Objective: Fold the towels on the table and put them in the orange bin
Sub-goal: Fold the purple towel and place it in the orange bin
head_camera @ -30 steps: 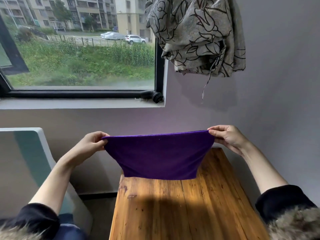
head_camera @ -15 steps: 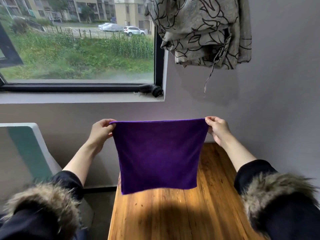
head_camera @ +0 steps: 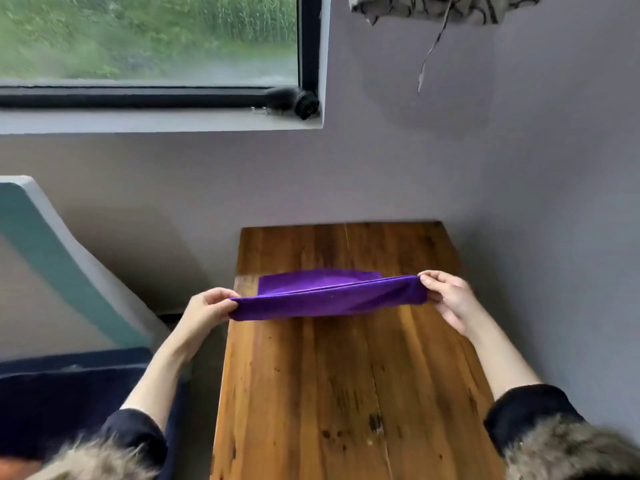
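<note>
Towel held by two corners over the desk

Towel (head_camera: 325, 301), purple, is stretched between both hands above the far half of the wooden desk (head_camera: 346, 393). At the far left stands a pale panel with a teal stripe (head_camera: 52, 258), and below it lies a dark blue cushion (head_camera: 69, 382). Next comes the left hand (head_camera: 204, 308); its grip is closed on the left corner of the towel, with thumb above and fingers curled under the cloth, just beyond the left edge of the desk. The towel runs to the right as a low band, its far part lying flat on the wood behind the lifted edge. The right hand (head_camera: 448, 299) has its grip pinched on the right corner, over the right side of the desk. Both sleeves are dark with fur cuffs. Above, a window (head_camera: 149, 39) is on the left and a patterned cloth (head_camera: 446, 8) hangs on the right wall.
</note>
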`<action>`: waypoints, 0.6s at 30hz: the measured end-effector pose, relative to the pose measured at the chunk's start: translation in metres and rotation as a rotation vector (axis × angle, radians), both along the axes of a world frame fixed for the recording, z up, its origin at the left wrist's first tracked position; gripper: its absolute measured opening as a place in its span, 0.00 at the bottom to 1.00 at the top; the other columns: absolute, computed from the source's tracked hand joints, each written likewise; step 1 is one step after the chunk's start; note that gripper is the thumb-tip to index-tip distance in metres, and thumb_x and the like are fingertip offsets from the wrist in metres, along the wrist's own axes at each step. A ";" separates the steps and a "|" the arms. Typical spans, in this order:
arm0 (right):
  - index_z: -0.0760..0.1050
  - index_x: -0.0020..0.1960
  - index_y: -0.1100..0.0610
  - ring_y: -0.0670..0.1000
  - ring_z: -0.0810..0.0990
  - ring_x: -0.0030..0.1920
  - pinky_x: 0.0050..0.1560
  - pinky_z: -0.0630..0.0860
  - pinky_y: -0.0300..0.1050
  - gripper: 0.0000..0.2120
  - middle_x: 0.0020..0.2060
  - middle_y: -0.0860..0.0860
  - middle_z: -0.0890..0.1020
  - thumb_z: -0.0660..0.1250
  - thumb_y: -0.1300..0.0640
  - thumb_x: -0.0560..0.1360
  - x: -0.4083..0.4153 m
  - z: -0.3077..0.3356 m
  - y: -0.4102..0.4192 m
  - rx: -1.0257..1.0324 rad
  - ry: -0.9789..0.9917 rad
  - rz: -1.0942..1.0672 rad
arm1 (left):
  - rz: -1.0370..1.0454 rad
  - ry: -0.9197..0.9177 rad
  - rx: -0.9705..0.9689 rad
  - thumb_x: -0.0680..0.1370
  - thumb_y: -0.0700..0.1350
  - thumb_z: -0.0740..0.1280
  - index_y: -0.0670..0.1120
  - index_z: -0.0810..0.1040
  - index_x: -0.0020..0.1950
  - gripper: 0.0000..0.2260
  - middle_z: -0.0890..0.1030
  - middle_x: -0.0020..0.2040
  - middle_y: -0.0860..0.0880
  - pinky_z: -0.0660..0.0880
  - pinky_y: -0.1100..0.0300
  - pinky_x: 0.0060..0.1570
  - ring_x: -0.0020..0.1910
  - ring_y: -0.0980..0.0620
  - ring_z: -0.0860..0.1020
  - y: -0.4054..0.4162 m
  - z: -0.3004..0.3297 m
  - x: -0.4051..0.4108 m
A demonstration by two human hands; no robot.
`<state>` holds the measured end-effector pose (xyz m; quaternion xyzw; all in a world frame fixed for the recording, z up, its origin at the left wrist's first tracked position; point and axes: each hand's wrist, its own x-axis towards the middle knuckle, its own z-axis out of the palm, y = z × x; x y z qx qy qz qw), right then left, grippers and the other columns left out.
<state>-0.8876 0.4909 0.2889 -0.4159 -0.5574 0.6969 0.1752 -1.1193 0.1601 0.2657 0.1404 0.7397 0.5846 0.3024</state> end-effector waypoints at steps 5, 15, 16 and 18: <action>0.77 0.46 0.62 0.51 0.78 0.39 0.38 0.72 0.42 0.05 0.39 0.56 0.80 0.63 0.67 0.76 0.048 -0.067 -0.019 -0.149 -0.358 0.104 | -0.170 -0.297 -0.205 0.76 0.34 0.65 0.41 0.79 0.45 0.04 0.80 0.40 0.44 0.76 0.59 0.46 0.39 0.52 0.78 -0.028 -0.059 0.040; 0.76 0.55 0.64 0.52 0.79 0.46 0.45 0.73 0.43 0.08 0.47 0.56 0.81 0.64 0.65 0.76 0.063 -0.100 -0.026 -0.176 -0.477 0.039 | -0.075 -0.501 -0.182 0.76 0.40 0.66 0.39 0.80 0.49 0.05 0.83 0.44 0.45 0.77 0.56 0.48 0.45 0.51 0.80 -0.035 -0.093 0.051; 0.76 0.55 0.64 0.53 0.79 0.47 0.43 0.73 0.42 0.09 0.48 0.57 0.80 0.64 0.65 0.76 0.057 -0.103 -0.024 -0.157 -0.468 0.017 | -0.049 -0.474 -0.186 0.76 0.39 0.66 0.40 0.80 0.48 0.04 0.83 0.42 0.46 0.77 0.59 0.44 0.43 0.53 0.80 -0.029 -0.094 0.048; 0.76 0.55 0.64 0.53 0.78 0.48 0.40 0.73 0.41 0.09 0.49 0.58 0.80 0.64 0.65 0.76 0.045 -0.111 -0.019 -0.119 -0.458 -0.015 | 0.007 -0.403 -0.204 0.76 0.38 0.66 0.40 0.80 0.46 0.04 0.82 0.41 0.48 0.77 0.64 0.37 0.40 0.57 0.80 -0.015 -0.097 0.040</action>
